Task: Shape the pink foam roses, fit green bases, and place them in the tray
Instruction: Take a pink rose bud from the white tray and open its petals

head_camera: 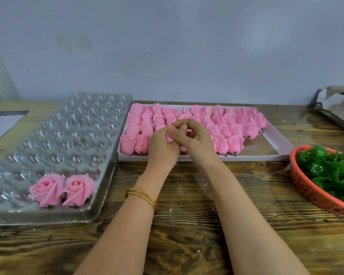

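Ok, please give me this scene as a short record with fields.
hands: left hand and right hand together hold one pink rose
clear tray: two finished roses in its near right corner
white box: rows of unshaped pink buds, behind the hands
red basket: green bases, at the right
surface: wooden table

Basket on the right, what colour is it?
The basket is orange-red; the head view shows it best.

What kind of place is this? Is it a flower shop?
More likely a small craft workshop for making fake flowers. A box holds rows of unshaped pink buds, a basket holds green bases, and a clear tray holds two finished roses.
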`<state>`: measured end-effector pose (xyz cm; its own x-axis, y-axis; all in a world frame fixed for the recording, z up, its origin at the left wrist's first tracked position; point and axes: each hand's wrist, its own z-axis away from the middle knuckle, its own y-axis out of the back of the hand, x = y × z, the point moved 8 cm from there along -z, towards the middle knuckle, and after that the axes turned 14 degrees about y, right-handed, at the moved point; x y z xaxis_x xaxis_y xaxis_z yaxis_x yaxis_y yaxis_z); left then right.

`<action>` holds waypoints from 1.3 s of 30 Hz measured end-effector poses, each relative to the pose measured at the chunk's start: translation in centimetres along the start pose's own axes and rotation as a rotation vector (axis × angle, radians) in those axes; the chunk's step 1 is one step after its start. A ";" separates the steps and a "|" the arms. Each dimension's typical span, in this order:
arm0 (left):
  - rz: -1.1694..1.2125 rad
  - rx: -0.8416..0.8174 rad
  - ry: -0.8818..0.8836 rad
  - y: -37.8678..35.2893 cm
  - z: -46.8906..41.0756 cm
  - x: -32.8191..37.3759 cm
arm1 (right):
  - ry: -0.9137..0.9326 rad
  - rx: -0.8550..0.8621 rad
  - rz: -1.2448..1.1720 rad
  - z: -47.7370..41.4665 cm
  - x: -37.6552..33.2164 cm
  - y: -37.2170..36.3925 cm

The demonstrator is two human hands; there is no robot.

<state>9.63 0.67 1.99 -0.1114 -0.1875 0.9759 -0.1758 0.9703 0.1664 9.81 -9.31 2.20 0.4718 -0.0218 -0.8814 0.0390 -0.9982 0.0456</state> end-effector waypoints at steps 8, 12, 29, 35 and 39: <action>0.066 0.053 -0.009 0.5 0.1 0.4 | -0.082 0.014 -0.174 0.0 1.0 -0.3; 0.117 0.117 0.012 1.2 -0.1 0.2 | -0.098 0.001 -0.225 -0.1 1.2 -0.3; 0.463 -0.051 0.224 0.5 -0.8 -1.4 | 0.014 -0.173 -0.047 0.2 0.4 -1.6; 0.384 -0.036 0.176 0.8 -1.0 -1.3 | -0.015 -0.274 -0.056 0.7 0.4 -2.2; 0.394 -0.048 0.165 0.8 -1.1 -1.3 | -0.024 -0.290 -0.078 0.9 0.2 -2.3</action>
<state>10.71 1.85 0.97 -0.0025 0.2219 0.9751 -0.1049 0.9696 -0.2210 9.05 -7.10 1.55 0.4363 0.0499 -0.8984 0.3263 -0.9393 0.1063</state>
